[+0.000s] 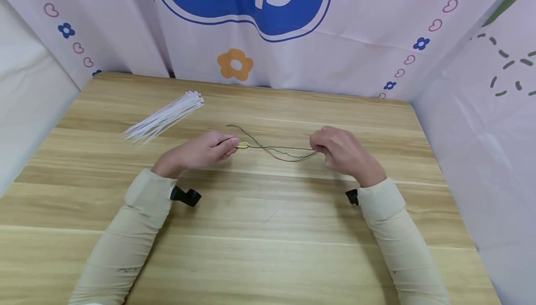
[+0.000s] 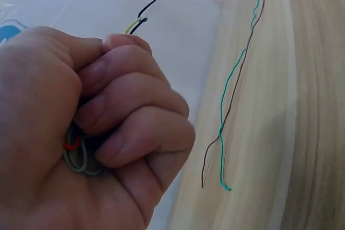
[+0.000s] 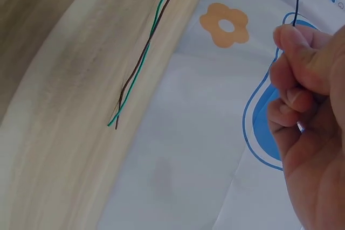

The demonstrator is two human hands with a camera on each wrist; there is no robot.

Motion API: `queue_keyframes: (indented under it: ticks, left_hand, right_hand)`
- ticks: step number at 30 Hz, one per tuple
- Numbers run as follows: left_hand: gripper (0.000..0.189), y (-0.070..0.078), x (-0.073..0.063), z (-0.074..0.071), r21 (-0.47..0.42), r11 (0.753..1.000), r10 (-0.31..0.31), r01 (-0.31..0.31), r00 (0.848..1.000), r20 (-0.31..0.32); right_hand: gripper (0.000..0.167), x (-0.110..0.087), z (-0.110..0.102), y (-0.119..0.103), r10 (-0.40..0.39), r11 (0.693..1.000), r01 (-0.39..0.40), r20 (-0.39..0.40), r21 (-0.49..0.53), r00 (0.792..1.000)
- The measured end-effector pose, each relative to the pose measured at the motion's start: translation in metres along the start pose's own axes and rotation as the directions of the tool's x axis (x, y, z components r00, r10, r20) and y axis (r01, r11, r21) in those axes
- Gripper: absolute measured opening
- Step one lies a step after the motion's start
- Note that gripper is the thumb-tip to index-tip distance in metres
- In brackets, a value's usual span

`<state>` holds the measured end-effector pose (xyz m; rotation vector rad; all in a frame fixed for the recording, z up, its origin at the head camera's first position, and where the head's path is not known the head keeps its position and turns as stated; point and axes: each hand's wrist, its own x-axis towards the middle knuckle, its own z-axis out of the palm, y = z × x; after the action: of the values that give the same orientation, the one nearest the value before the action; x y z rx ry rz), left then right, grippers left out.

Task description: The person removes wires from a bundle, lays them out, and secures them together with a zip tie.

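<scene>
My left hand (image 1: 205, 151) grips thin wires in curled fingers. A yellow wire loop (image 1: 243, 145) pokes out past its fingertips, and greyish wire coils with a bit of red (image 2: 75, 152) show inside the palm. Stretched from this loop to my right hand (image 1: 341, 151) runs a black wire (image 1: 284, 147). Thumb and forefinger of the right hand pinch that black wire (image 3: 298, 1); its other fingers are curled in. Between the hands, a green wire (image 2: 223, 90) and a brown wire (image 3: 141, 56) lie loosely together, crossing the black one in the head view.
A bundle of white cable ties (image 1: 165, 118) lies at the back left of the wooden table (image 1: 259, 230). Behind the table's back edge hangs a white printed cloth (image 1: 188, 49). Small black devices (image 1: 186, 196) are worn at both sleeve cuffs.
</scene>
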<state>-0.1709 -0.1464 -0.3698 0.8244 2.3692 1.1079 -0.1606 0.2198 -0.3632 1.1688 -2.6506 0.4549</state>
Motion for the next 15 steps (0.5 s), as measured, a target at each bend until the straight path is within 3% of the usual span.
queue_keyframes:
  ticks: [4, 10, 15]
  left_hand:
    - [0.038, 0.0007, 0.0024, 0.0005, 0.046, 0.998, 0.034, -0.035, 0.999, 0.009]
    - [0.031, 0.0050, 0.0058, 0.0033, 0.103, 0.994, 0.031, -0.034, 0.999, 0.027]
    - [0.032, 0.0065, 0.0063, 0.0045, 0.143, 0.984, 0.099, -0.109, 0.993, 0.070]
  right_hand:
    - [0.036, 0.0001, -0.0016, 0.0003, 0.020, 1.000, -0.020, 0.000, 0.004, 1.000]
    - [0.034, -0.0004, -0.0028, 0.0006, 0.045, 0.999, -0.045, 0.004, 0.000, 0.999]
    - [0.034, -0.0003, -0.0037, -0.0001, 0.049, 0.999, -0.049, 0.008, 0.001, 0.999]
